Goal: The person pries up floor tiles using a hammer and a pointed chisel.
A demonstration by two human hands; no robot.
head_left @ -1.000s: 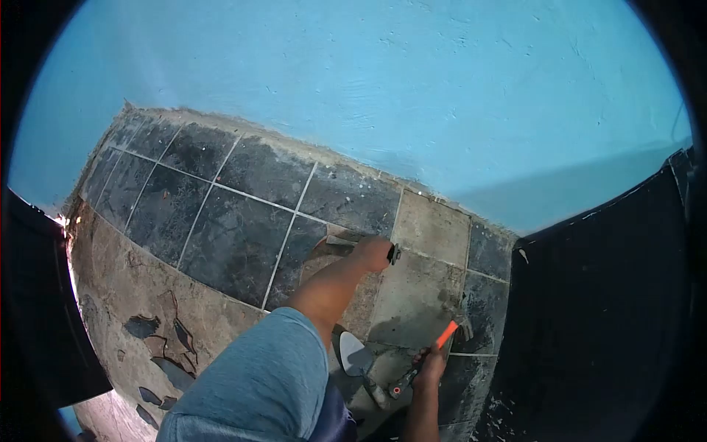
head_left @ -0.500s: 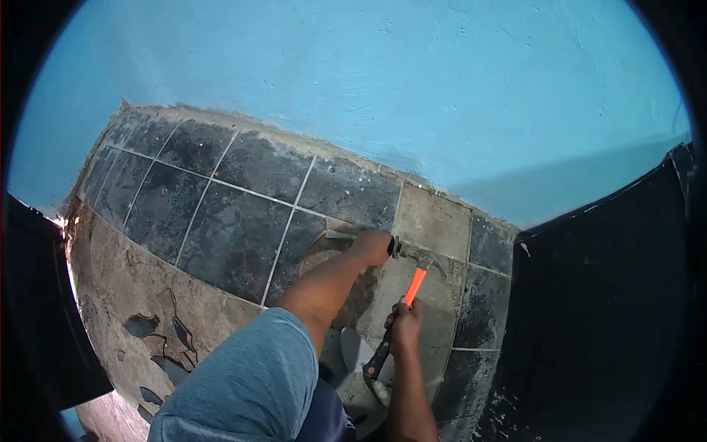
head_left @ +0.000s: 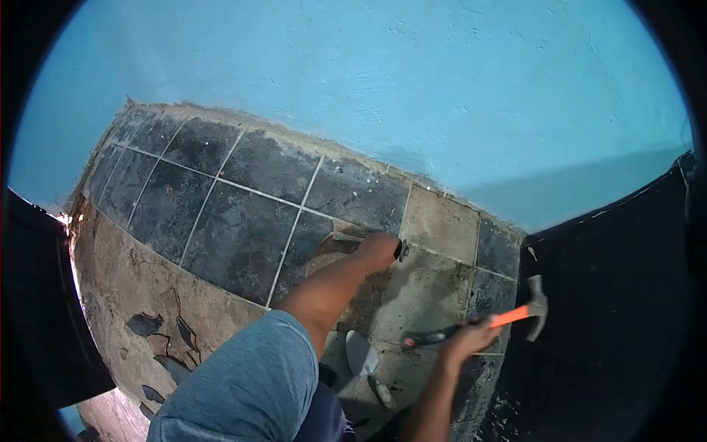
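Left hand (head_left: 377, 249): we clench the chisel (head_left: 346, 236), tip against a dark tile's (head_left: 236, 243) edge to pry it.
Right hand (head_left: 468, 339): we grasp the hammer (head_left: 508, 317), raised rightward, apart from the chisel.
Trowel (head_left: 362, 355): lying near us, below.

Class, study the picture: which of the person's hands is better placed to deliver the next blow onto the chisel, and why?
Right. The right hand grips the hammer, drawn back; the left hand holds the chisel against the tiled wall.
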